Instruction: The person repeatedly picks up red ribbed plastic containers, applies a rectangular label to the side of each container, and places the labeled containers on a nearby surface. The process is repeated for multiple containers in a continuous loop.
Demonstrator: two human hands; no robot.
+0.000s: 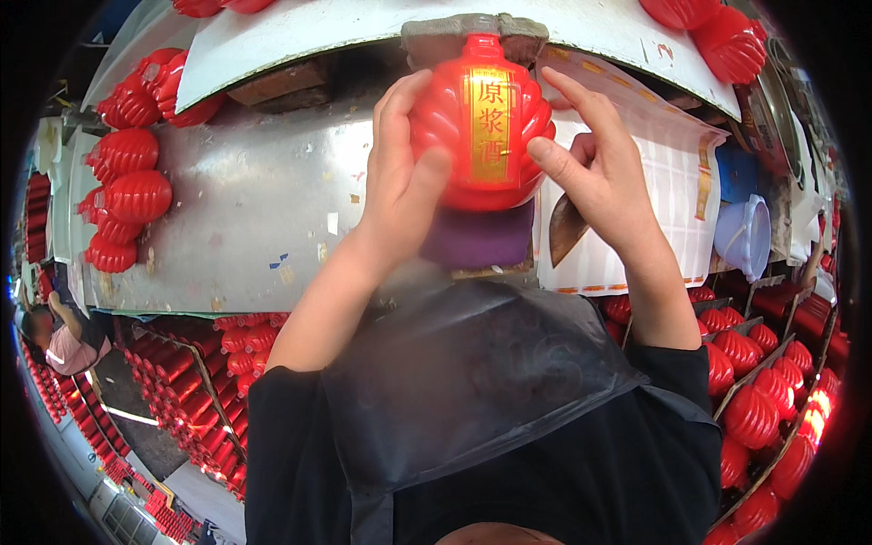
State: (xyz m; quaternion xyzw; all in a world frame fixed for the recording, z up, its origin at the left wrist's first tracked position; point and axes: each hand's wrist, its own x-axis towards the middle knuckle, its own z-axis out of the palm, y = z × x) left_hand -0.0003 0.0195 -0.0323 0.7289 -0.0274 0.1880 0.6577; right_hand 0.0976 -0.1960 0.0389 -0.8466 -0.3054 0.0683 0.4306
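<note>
A red ribbed bottle (534, 127) lies with its neck pointing away from me, a gold-and-red label strip (490, 168) running down its face. Its neck meets a grey padded rest (522, 36), and its base is beside a purple pad (481, 238). My left hand (400, 168) is wrapped along the bottle's left side, thumb against the ribs. On the other side, the thumb of my right hand (599, 168) touches the bottle near the label's edge while the index finger stretches past it. Curled lower fingers of that hand hold a brown, flat, pointed piece (567, 232); its upper end is hidden.
More red bottles (136, 197) stand at the metal table's (245, 209) left end. A white board (300, 45) crosses the far side. White sheeting (627, 218) and a pale bucket (743, 236) are to the right. Racks of red bottles (752, 416) flank me; another person (73, 341) is far left.
</note>
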